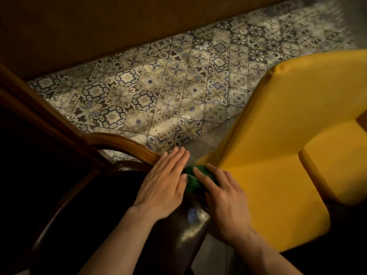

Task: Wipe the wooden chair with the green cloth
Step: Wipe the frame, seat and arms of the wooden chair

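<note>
Head view, lower centre of frame: we press the green cloth [193, 176] on the wooden chair [127, 144] rim. Left hand [162, 183] flat, grip released. Right hand [222, 195] grip on the cloth. Wiping under way, we judge; most wood apparently left.

Wooden chair [127, 144] is sitting at left w/ left hand [162, 185] lying on it; cloth [195, 176] is lying betw. both hands, under right hand [224, 201]. Cushioned seat [288, 147] is standing right; tiled floor [158, 92] is lying behind.
</note>
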{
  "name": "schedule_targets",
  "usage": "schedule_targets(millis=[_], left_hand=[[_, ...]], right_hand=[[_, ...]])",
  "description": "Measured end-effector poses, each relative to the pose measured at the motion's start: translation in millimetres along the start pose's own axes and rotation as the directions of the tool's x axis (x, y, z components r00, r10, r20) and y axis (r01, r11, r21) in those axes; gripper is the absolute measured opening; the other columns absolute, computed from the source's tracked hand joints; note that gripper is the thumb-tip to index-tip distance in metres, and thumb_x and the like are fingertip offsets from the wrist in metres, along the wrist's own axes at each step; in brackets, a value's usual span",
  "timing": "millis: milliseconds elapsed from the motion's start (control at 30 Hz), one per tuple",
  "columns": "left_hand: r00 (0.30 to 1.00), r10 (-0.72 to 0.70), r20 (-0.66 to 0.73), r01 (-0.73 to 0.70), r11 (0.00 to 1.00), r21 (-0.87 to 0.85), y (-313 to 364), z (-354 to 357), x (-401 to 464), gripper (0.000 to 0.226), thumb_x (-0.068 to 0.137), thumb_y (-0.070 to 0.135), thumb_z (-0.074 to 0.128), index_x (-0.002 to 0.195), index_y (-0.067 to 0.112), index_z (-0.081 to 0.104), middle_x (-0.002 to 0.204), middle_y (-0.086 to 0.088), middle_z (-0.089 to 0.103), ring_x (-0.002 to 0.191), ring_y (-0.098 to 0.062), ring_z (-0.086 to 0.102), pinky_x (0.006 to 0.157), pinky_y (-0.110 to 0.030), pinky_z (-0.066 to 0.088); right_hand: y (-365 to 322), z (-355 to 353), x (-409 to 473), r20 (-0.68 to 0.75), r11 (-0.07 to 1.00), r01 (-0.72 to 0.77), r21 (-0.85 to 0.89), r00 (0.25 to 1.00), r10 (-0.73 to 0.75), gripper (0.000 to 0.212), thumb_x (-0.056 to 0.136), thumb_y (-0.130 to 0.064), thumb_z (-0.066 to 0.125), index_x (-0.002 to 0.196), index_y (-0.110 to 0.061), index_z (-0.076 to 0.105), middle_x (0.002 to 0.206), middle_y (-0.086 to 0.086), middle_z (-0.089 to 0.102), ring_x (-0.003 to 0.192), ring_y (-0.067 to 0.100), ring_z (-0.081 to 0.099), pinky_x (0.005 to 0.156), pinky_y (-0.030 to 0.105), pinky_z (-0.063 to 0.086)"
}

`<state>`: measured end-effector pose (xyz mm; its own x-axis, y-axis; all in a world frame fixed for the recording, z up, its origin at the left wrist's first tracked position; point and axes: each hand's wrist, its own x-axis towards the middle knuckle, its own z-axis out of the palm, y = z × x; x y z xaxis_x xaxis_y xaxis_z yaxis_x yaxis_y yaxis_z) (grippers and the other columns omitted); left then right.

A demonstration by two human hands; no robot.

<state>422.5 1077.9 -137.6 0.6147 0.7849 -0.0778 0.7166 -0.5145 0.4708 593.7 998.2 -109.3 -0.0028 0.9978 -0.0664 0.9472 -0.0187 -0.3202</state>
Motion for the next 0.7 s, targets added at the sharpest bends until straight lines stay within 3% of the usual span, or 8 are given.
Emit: schedule_targets(millis=[133,233,400,567,633,700], left_hand=[[0.996,0.004,0.086,-0.009,0.998,0.054,8.3,16.3,-2.3,0.059,0.103,0.035,0.016,0.159,0.017,0.009,0.168,0.003,0.005,0.151,-0.005,-0.008,0.123,-0.033,0.001],[0.992,0.022,0.124,-0.031,0.997,0.069,9.2,18.4,-1.3,0.061,0.103,0.037,0.016,0.16,0.016,0.007,0.168,0.002,0.004,0.151,-0.006,-0.01,0.123,-0.034,0.0],[0.99,0.022,0.141,-0.031,0.998,0.059,9.2,17.6,-1.5,0.06,0.105,0.042,0.014,0.159,0.019,0.006,0.167,0.006,0.0,0.149,-0.001,-0.014,0.123,-0.032,-0.004],[0.99,0.024,0.14,-0.041,0.992,0.115,8.4,19.8,-3.8,0.06,0.105,0.042,0.018,0.159,0.02,0.004,0.167,0.006,-0.002,0.149,-0.002,-0.017,0.123,-0.031,-0.006],[0.99,0.02,0.141,-0.038,0.991,0.126,8.0,21.6,-3.6,0.06,0.105,0.042,0.02,0.159,0.02,0.003,0.167,0.006,-0.003,0.149,-0.004,-0.017,0.123,-0.032,-0.007],[0.99,0.014,0.141,-0.033,0.99,0.137,7.7,23.2,-3.2,0.061,0.105,0.043,0.021,0.159,0.02,0.002,0.166,0.005,-0.004,0.15,-0.005,-0.017,0.123,-0.032,-0.007]], right_hand=[[3.7,13.4,-12.7,0.044,0.998,0.06,-0.034,0.997,-0.059,0.06,0.097,-0.03,0.057,0.152,-0.03,0.033,0.16,0.002,0.034,0.133,0.029,0.042,0.096,0.047,0.045],[12.6,12.0,-17.4,0.065,0.997,0.074,-0.013,0.995,-0.073,0.053,0.1,-0.047,0.048,0.15,-0.033,0.036,0.16,0.001,0.034,0.133,0.03,0.042,0.098,0.047,0.044],[25.9,12.2,-29.4,0.11,0.988,0.136,-0.069,0.986,-0.128,0.051,0.092,-0.029,0.061,0.141,-0.029,0.049,0.154,0.006,0.043,0.124,0.036,0.051,0.093,0.049,0.047],[53.2,3.8,-52.4,0.123,0.981,0.154,-0.122,0.983,-0.139,0.056,0.085,-0.025,0.073,0.138,-0.027,0.054,0.151,0.008,0.048,0.119,0.037,0.055,0.087,0.046,0.05],[64.0,-3.4,-63.7,0.13,0.974,0.161,-0.162,0.982,-0.141,0.05,0.088,-0.028,0.066,0.137,-0.024,0.056,0.148,0.01,0.051,0.116,0.038,0.058,0.083,0.046,0.052],[72.1,-10.9,-76.0,0.138,0.972,0.149,-0.183,0.983,-0.125,0.045,0.092,-0.033,0.047,0.134,-0.021,0.059,0.144,0.013,0.054,0.112,0.038,0.06,0.077,0.048,0.055]])
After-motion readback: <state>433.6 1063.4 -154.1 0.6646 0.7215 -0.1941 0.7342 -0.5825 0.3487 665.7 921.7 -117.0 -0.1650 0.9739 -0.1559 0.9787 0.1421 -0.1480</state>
